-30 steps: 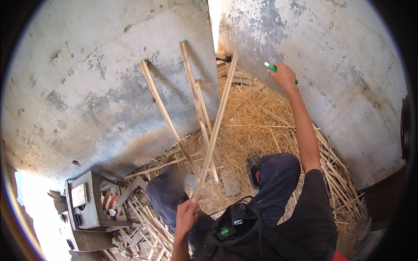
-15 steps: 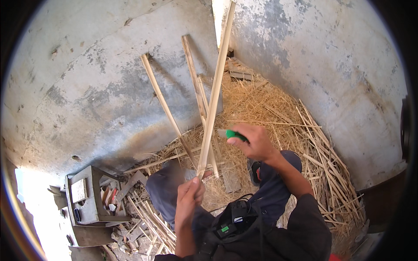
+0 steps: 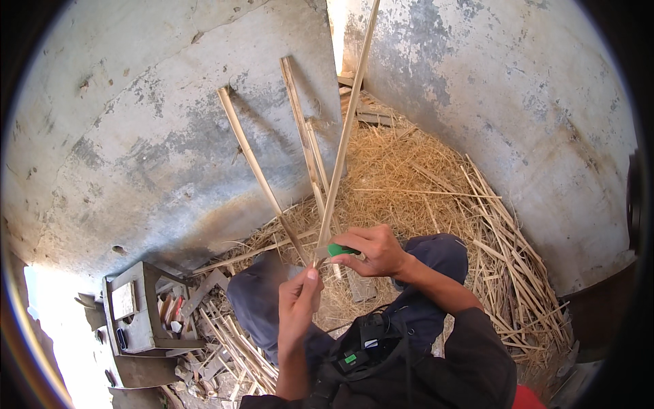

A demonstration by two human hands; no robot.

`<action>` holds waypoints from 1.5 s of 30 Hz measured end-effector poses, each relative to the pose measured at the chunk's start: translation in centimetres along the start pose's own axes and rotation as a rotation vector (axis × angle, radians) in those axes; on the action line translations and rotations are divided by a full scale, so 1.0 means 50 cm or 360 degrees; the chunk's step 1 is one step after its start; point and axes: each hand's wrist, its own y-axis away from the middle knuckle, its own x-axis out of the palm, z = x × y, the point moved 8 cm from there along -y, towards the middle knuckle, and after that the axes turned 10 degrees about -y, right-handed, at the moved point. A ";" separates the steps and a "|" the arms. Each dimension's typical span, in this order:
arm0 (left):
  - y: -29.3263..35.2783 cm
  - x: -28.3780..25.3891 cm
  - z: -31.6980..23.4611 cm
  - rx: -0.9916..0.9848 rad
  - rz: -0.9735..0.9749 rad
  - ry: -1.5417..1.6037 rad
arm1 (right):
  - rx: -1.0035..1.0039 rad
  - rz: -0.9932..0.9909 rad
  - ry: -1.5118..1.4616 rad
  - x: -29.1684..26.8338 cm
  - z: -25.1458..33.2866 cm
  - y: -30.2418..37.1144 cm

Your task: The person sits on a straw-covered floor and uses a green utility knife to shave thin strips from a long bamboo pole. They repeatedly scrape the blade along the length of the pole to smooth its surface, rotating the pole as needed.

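Note:
A long pale split-bamboo strip (image 3: 346, 129) slants up and away from me, its near end pinched in my left hand (image 3: 298, 300) between thumb and fingers. My right hand (image 3: 377, 251) is closed around the green handle of a knife (image 3: 343, 250). The short grey blade lies against the strip just beyond my left fingertips. How deep the blade sits in the strip cannot be made out. Both hands are between my knees, close together.
Several bamboo pieces (image 3: 250, 153) lean on the stained wall (image 3: 157, 143) ahead. Straw-like shavings (image 3: 395, 163) cover the floor, with a pile of thin strips (image 3: 514, 266) at right. A worn wooden stool-like frame (image 3: 144, 307) stands at left beside offcuts.
My right hand has come left and down, bringing the knife from beside the strip onto its near end. The strip has turned edge-on and its far end leans slightly further right.

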 end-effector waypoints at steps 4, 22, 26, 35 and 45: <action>-0.001 -0.003 0.006 0.0152 -0.0122 -0.0160 | 0.0024 -0.0017 0.0113 -0.006 0.011 -0.005; 0.028 -0.006 0.018 0.0035 -0.0319 -0.0500 | 0.0099 -0.0394 0.0281 -0.081 -0.037 -0.016; 0.038 -0.017 0.036 0.0024 -0.0357 -0.0450 | 0.0114 -0.0315 0.0323 -0.068 -0.033 -0.016; 0.056 -0.017 0.034 0.0078 -0.0387 -0.0506 | 0.0119 -0.0251 0.0338 -0.059 -0.025 -0.020; 0.024 -0.021 0.027 -0.0058 -0.0048 -0.0288 | 0.0182 -0.0175 0.0077 -0.053 -0.040 -0.014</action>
